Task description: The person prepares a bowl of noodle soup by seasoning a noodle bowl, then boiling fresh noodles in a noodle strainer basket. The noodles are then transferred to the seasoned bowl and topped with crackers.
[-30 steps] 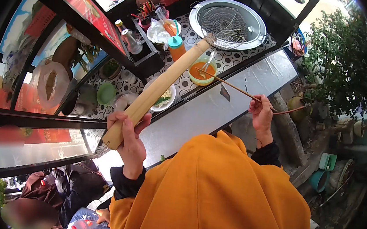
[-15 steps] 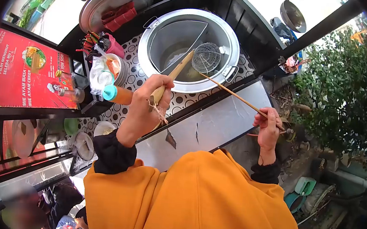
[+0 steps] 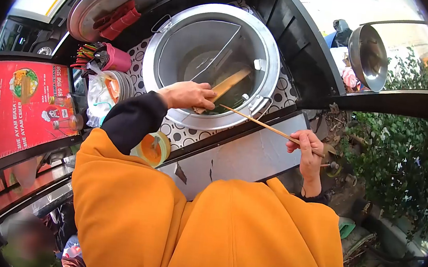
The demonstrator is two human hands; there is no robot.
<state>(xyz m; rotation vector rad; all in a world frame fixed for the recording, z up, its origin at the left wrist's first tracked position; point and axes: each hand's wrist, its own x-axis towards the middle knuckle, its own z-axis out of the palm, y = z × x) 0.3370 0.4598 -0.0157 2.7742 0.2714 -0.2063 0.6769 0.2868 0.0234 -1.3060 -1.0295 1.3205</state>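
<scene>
My left hand [image 3: 191, 96] is closed around the wooden handle of a wire strainer [image 3: 232, 84], reaching over the near rim of a large metal pot [image 3: 154, 61]. The handle slants into the pot, and the strainer's mesh basket cannot be made out now. Cloudy liquid fills the pot, and a metal divider [image 3: 217, 55] crosses it. To the right of the pot, my right hand [image 3: 307, 148] is closed on long wooden chopsticks [image 3: 266, 126], held close together. Their tips point left over the pot's near rim.
Left of the pot stand stacked plates [image 3: 121, 87] and a pink cup [image 3: 117, 58] of utensils. A big metal lid [image 3: 84, 13] leans behind. A container of orange contents [image 3: 152, 149] sits below my left sleeve. At right hangs a wok [image 3: 368, 58]. Black panels [image 3: 296, 33] edge the stall.
My left hand has moved up and right to the pot. The strainer's basket, visible above the pot before, is out of sight. My right hand stays nearly in place with the chopsticks.
</scene>
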